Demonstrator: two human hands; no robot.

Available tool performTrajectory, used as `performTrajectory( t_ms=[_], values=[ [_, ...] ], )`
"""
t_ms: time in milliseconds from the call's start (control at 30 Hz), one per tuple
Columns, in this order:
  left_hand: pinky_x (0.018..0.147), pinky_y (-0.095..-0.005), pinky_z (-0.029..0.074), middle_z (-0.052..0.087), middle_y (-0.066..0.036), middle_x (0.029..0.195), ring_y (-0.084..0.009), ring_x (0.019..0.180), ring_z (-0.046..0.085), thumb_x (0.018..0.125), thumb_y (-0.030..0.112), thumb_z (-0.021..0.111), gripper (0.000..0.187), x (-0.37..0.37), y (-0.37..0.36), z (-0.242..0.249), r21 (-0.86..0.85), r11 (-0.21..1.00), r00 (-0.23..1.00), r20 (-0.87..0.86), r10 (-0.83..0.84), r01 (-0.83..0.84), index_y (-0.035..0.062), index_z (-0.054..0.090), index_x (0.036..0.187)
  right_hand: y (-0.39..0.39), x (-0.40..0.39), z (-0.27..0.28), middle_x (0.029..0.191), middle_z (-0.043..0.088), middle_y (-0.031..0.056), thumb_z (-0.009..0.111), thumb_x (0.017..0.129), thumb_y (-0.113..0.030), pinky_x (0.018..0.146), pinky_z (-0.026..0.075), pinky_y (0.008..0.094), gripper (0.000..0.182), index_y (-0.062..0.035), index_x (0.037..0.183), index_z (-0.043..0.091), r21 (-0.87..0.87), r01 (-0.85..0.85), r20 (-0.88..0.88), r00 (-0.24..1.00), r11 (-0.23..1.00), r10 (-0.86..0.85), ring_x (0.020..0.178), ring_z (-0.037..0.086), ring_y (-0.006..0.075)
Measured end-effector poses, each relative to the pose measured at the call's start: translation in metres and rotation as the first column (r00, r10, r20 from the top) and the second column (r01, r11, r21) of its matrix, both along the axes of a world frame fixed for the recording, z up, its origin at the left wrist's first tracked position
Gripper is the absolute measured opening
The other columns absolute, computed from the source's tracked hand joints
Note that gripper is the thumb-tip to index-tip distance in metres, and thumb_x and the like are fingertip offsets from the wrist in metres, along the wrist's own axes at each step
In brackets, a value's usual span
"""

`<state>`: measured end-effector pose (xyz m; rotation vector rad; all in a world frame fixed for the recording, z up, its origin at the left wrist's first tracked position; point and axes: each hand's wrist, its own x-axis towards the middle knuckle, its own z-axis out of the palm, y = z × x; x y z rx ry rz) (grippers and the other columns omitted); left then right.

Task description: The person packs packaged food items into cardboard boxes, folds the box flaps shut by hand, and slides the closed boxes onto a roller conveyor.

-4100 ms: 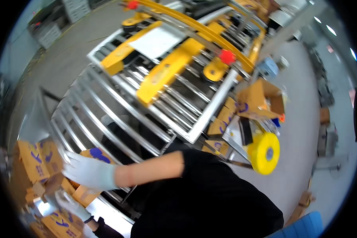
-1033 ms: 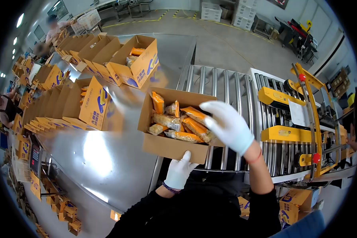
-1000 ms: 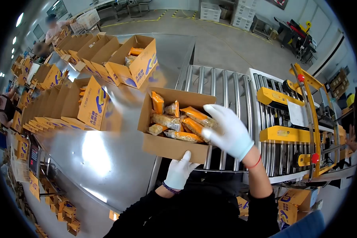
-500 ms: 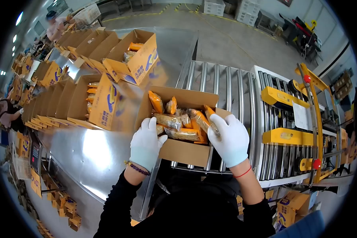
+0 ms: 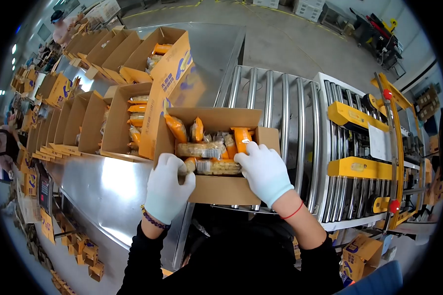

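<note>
An open cardboard box point(image 5: 226, 191) in front of me holds several clear-and-orange snack packets point(image 5: 204, 150), some flat and some on end. Gloved in white, my left hand point(image 5: 170, 187) is at the box's left front corner, fingers and thumb curled around the end of a packet point(image 5: 189, 164). Also in a white glove, my right hand point(image 5: 266, 172) reaches over the right side, its bent fingers against the packets at the right end, by an upright orange packet point(image 5: 242, 138). Its thumb is mostly hidden.
The box straddles a metal table point(image 5: 108, 196) and a roller conveyor point(image 5: 285, 108). Filled open boxes point(image 5: 167, 73) stand in rows at left. A yellow-armed machine point(image 5: 362, 168) is at right. Other people point(image 5: 61, 29) work at far left.
Both hands have shifted left, and the box slightly too. The packet that was tilted at my right hand now lies lower, and an orange packet stands upright beside the fingers.
</note>
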<state>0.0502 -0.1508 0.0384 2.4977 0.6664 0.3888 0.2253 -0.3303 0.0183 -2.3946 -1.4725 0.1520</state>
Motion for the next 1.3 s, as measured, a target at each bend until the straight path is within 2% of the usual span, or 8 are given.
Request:
performTrajectory(
  t_ms=[167,400,567,667,867,1000,1133,1300],
  values=[
    [0.07,-0.0307,0.05,0.054,-0.006,0.092,-0.015,0.079,0.057,0.079,-0.009,0.067,0.022,-0.013,0.0,0.017,0.164,0.972,0.962,0.245,0.124,-0.167,0.0026,0.056,0.094,0.025,0.013,0.006,0.103,0.059,0.0159,0.072,0.082,-0.022,0.084,0.052,0.0439,0.027,-0.0086,0.105,0.07,-0.129,-0.185,-0.047,0.983,0.974,0.18,0.096,0.063,0.0341],
    [0.085,-0.0357,0.049,0.056,-0.01,0.101,-0.0245,0.094,0.058,0.073,-0.012,0.066,0.029,-0.031,-0.004,0.047,0.426,0.867,0.902,0.428,0.06,-0.26,0.0059,0.055,0.093,0.052,0.0,0.022,0.1,0.059,0.0159,0.075,0.084,-0.041,0.085,0.051,0.0437,0.039,-0.0024,0.09,0.075,-0.171,-0.194,0.051,0.977,0.966,0.205,0.098,0.061,0.0332],
    [0.095,-0.0381,0.051,0.065,-0.015,0.122,-0.0286,0.107,0.063,0.081,-0.006,0.071,0.025,-0.018,0.012,0.013,0.345,0.919,0.896,0.444,0.017,-0.188,0.0065,0.057,0.098,0.053,-0.009,0.017,0.096,0.056,0.0145,0.078,0.079,-0.034,0.084,0.05,0.0433,0.034,-0.0022,0.083,0.069,-0.012,-0.273,-0.036,0.961,0.962,0.273,0.095,0.059,0.0321],
    [0.086,-0.0386,0.053,0.068,-0.013,0.118,-0.0303,0.098,0.064,0.081,-0.002,0.074,0.026,-0.022,0.017,0.005,0.321,0.926,0.903,0.428,0.047,-0.2,0.0059,0.058,0.1,0.026,-0.006,0.043,0.092,0.052,0.0163,0.077,0.079,-0.029,0.078,0.052,0.0445,0.032,-0.0018,0.085,0.06,0.485,-0.025,-0.394,0.886,0.874,0.244,0.087,0.058,0.0343],
    [0.087,-0.0393,0.052,0.067,-0.013,0.115,-0.0305,0.096,0.062,0.083,0.0,0.073,0.022,-0.021,0.004,-0.01,0.283,0.924,0.813,0.581,0.047,-0.255,0.0045,0.057,0.098,0.038,-0.012,0.012,0.085,0.065,0.0181,0.068,0.093,-0.036,0.063,0.054,0.0452,0.032,-0.0053,0.086,0.062,0.002,0.251,-0.176,0.953,0.968,-0.247,0.07,0.067,0.0363],
    [0.09,-0.0373,0.052,0.066,-0.008,0.115,-0.0291,0.095,0.063,0.077,0.013,0.069,0.026,0.01,-0.01,-0.02,0.303,0.845,0.896,-0.099,-0.432,0.441,0.0054,0.062,0.1,0.054,-0.019,0.008,0.085,0.069,0.0196,0.059,0.1,-0.044,0.063,0.055,0.0495,0.038,-0.0074,0.089,0.065,-0.272,0.197,-0.156,0.957,0.942,-0.245,0.072,0.071,0.0381],
    [0.095,-0.0389,0.053,0.069,-0.008,0.123,-0.0299,0.104,0.066,0.088,0.009,0.069,0.021,0.004,0.008,-0.022,0.11,0.862,0.863,0.055,-0.502,0.494,0.0054,0.069,0.109,0.032,-0.006,0.047,0.121,0.067,0.0119,0.072,0.09,-0.022,0.095,0.051,0.0457,0.037,-0.0072,0.123,0.065,0.163,0.047,-0.013,0.999,0.985,-0.045,0.115,0.065,0.03],
    [0.1,-0.0463,0.049,0.062,-0.022,0.123,-0.0398,0.117,0.059,0.089,0.022,0.077,0.038,0.037,0.05,0.0,0.361,0.931,0.964,0.264,-0.039,-0.061,0.0008,0.064,0.118,0.058,-0.016,-0.026,0.14,0.056,0.0124,0.066,0.093,-0.03,0.116,0.036,0.0494,0.043,-0.0083,0.129,0.067,0.202,-0.32,0.136,0.945,0.925,0.297,0.14,0.043,0.0349]
  ],
)
